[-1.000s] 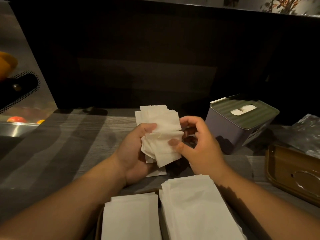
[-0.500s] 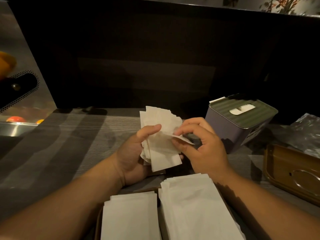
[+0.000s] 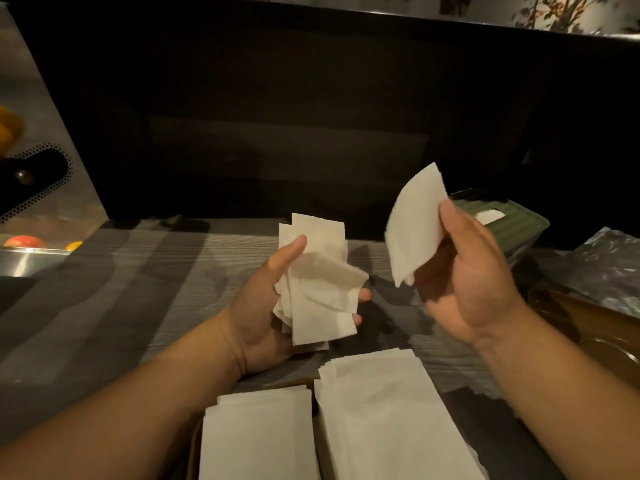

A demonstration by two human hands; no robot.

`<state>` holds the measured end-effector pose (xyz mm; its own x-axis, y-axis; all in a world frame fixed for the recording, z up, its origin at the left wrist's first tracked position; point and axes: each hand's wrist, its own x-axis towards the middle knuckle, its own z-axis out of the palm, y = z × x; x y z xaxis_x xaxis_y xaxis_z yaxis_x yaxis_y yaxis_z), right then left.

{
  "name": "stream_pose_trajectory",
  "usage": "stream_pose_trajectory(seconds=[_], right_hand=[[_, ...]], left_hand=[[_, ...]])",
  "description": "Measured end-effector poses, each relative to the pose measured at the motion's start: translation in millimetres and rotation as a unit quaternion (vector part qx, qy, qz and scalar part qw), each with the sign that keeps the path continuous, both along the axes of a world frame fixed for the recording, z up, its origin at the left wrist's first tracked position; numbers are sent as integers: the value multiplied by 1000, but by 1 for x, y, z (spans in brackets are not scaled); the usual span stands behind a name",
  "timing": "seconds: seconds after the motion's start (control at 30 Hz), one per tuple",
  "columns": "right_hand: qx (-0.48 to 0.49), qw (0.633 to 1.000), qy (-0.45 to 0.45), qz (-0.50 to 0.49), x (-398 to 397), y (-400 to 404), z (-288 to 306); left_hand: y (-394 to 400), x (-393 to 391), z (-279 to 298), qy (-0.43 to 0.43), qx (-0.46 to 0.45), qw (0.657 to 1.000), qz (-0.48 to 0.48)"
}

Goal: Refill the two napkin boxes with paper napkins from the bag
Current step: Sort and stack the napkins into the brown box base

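Since half a second earlier, your right hand (image 3: 471, 271) had pulled 1 napkin (image 3: 415, 230) away from the bundle and lifted it up and to the right, so the 2 hands, which had been working together, stood apart. That right grip pinched the single napkin between thumb and fingers, palm turned inward, with the sheet raised above the surface (image 3: 138, 306). Your left hand (image 3: 270, 306) held the remaining bundle of napkins (image 3: 318, 285), thumb pressed over its front and fingers curled behind it; the sheets were fanned and rumpled. Nearest you, 2 flat stacks of napkins (image 3: 381, 417) lay side by side in what seemed to be an open box, though its walls were mostly hidden. Behind your right hand stood a closed napkin box (image 3: 512, 223) with a ribbed green lid and a napkin showing in its slot. At the far right lay a brown lid (image 3: 595, 327), and beyond it the crinkled plastic bag (image 3: 609, 265).
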<state>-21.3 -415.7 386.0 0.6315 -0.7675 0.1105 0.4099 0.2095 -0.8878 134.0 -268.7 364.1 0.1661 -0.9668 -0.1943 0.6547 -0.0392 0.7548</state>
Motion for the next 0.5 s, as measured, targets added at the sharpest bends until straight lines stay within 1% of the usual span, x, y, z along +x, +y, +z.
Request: stream_pose_trajectory(seconds=[0.07,0.13,0.2,0.27,0.3,0.33,0.37,0.43,0.47,0.5], right_hand=[[0,994,11,109,-5,4,1],[-10,991,17,135,-5,8,-5],[11,987,16,158,-5,9,-9],[36,978,1,203,-7,12,-4],[40,979,3,200,-7,14,-1],[33,985,16,171,-5,16,1],[18,992,32,120,-3,17,2],[-41,998,44,-32,4,14,1],[-93,989,39,-103,6,12,1],[-153,973,44,-166,6,12,3]], left_hand=[[0,0,1,8,0,1000,19],[0,1,0,15,1,999,35],[-1,1,-1,11,-1,999,35],[-2,4,-4,1,-5,999,32],[-2,5,-5,-1,-8,1000,28],[-2,6,-6,2,-12,1000,21],[-2,7,-6,5,-14,1000,18],[-3,7,-6,17,-13,1000,4],[-3,5,-4,23,-12,1000,-5],[-3,3,-2,22,-14,1000,-9]])
